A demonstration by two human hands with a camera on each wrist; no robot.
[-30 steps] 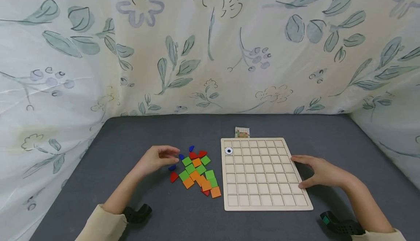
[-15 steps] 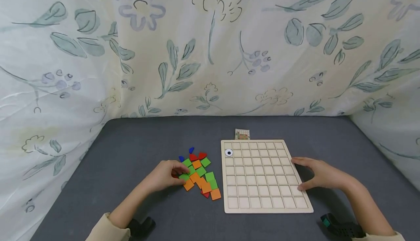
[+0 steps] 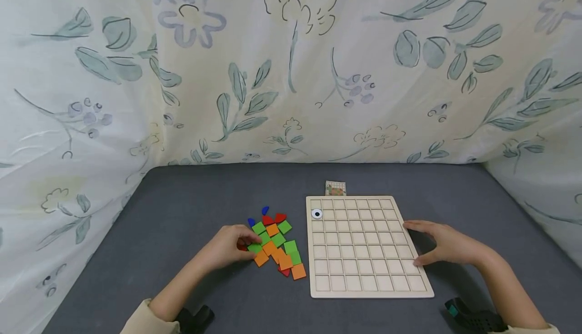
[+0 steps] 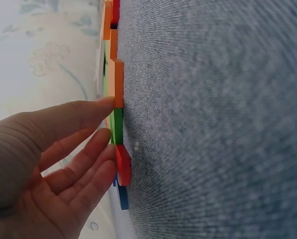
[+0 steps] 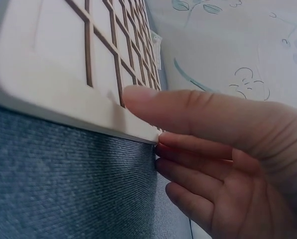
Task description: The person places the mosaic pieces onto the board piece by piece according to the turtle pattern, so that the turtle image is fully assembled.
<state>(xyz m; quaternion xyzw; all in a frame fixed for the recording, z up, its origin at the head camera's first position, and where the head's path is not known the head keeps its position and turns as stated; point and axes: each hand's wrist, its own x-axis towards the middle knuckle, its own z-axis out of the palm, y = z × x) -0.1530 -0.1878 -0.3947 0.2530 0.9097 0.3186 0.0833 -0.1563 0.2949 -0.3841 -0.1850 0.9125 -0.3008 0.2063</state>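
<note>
Left hand [image 3: 233, 243] is down at the near-left side of the tile heap, fingers bent, thumb apart from them. A red piece [image 4: 123, 167] sits by the fingertips; a green tile [image 4: 117, 127] lies between thumb and fingers, probably why the hand is there. Can't tell if it's pinched. That tile is square, so no long axis; it lies flat, sides askew to the board. An orange tile [image 3: 261, 258] is next to the thumb. Rest of heap overlaps at mixed angles, left of the board, likely for easy reach. Eye disc [image 3: 317, 213] in the board's far-left area. Card [image 3: 335, 188] just behind, presumably for viewing. Board [image 3: 370, 294] flat, near edge straight across, long axis unclear. Right hand [image 3: 441, 243] at its right edge, thumb and fingers spread, perhaps steadying it.
</note>
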